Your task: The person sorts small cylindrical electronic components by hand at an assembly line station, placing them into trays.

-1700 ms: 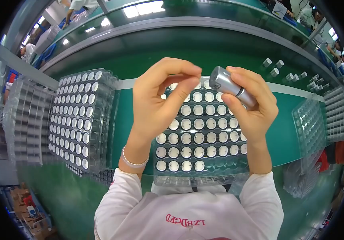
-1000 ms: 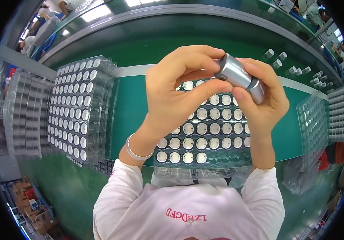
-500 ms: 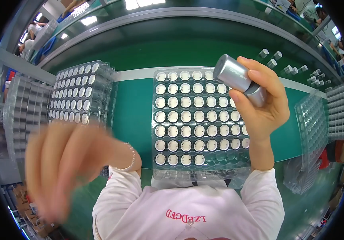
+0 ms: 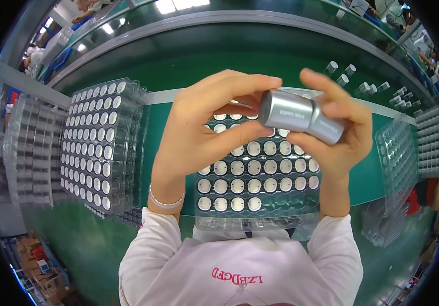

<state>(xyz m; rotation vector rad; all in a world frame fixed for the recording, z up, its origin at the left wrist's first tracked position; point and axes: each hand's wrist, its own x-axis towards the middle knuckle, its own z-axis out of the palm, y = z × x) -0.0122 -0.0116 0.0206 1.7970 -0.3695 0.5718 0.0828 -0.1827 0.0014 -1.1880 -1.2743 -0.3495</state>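
I hold a silver metal cylinder [image 4: 300, 120] up in front of me, lying sideways. My right hand [image 4: 339, 137] grips its right end with fingers wrapped around it. My left hand [image 4: 204, 127] has its thumb and fingers at the cylinder's left end, touching it. Below the hands lies a clear plastic tray [image 4: 260, 219] filled with rows of silver cylinders standing on end, on the green work table [image 4: 168, 132].
A stack of clear trays full of cylinders [image 4: 97, 143] stands to the left, with more trays [image 4: 30, 148] further left. Empty clear trays [image 4: 398, 158] stand at the right. Several loose cylinders [image 4: 347, 76] stand at the back right. Other people work beyond the table.
My left hand had dropped away low to the left, blurred; it has come back up to the cylinder's left end. The right hand kept hold of the cylinder throughout.
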